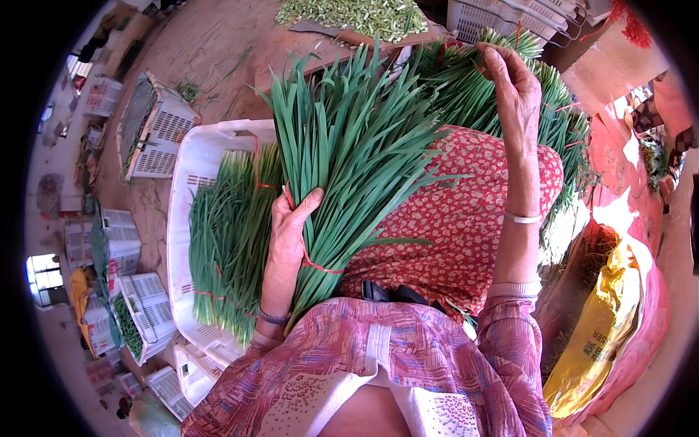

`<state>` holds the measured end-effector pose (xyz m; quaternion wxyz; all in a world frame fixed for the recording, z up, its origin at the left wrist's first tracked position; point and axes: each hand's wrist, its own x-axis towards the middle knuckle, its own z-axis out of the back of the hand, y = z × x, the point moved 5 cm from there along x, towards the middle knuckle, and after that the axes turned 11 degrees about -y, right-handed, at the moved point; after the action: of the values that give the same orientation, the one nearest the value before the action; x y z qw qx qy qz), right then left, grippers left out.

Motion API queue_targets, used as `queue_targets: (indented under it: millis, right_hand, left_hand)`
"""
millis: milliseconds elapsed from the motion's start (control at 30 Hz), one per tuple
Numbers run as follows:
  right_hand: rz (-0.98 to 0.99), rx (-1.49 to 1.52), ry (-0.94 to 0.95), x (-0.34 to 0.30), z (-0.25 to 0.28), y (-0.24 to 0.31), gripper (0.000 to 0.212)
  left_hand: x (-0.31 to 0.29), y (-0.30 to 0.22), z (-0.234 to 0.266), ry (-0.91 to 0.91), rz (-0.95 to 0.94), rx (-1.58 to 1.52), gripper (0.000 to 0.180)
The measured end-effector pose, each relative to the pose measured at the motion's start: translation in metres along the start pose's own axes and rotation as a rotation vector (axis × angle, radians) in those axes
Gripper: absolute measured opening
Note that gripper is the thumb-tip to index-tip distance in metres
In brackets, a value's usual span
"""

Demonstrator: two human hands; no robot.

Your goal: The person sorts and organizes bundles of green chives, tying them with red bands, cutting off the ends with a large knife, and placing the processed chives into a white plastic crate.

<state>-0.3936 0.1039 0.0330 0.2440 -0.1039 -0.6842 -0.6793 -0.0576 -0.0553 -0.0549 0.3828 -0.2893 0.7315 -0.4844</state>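
Note:
My left hand [293, 222] is closed round a large bundle of garlic chives [342, 146], held upright over my lap with the leaf tips fanning away from me. A red tie [322, 268] circles its lower part, and another bit of red shows by my left thumb. My right hand [515, 91] is raised at the far right with thumb and fingers pinched together; what they hold, if anything, is too small to make out. Below and beyond it lie more tied chives [462, 87]. At my left a white plastic crate [178, 218] holds several tied bundles [233, 240].
Ahead, a board bears a heap of chopped green stems [357, 16] and a knife [313, 28]. White crates [162, 127] stand on the floor at the left. A yellow sack [601, 328] lies at my right. Red ties [632, 22] hang at the far right.

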Motion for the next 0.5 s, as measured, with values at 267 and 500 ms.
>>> queue_targets:
  millis: [267, 500]
  right_hand:
    - [-0.125, -0.018, 0.210, -0.029, -0.009, -0.024, 0.028]
    - [-0.101, 0.007, 0.325, -0.024, -0.036, -0.023, 0.031]
  left_hand:
    - [0.000, -0.002, 0.011, -0.003, -0.002, -0.091, 0.031]
    - [-0.005, -0.002, 0.024, 0.021, 0.004, -0.123, 0.038]
